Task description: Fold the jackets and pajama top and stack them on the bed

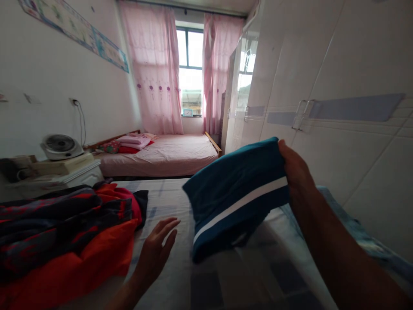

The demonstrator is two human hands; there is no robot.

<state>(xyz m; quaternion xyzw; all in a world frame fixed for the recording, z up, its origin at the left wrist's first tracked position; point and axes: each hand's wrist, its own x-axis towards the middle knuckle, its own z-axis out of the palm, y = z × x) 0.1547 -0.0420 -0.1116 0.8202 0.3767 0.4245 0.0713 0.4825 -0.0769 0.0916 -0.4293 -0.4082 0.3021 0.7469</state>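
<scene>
A dark teal garment [238, 181] with a white stripe hangs in the air over the bed, folded into a rough rectangle. My right hand [295, 170] grips it by its right edge, the fingers partly hidden behind the cloth. To the left of the garment, my left hand [159, 241] is held apart from it with fingers stretched out and nothing in them. Below both hands lies a pale checked bedsheet [167, 198].
Red and dark clothes [80, 228] are heaped on the bed's left side. Bluish bedding [342, 215] lies by the white wardrobe [348, 64] on the right. Beyond is a pink bed [174, 150]; a fan [61, 146] stands at the left.
</scene>
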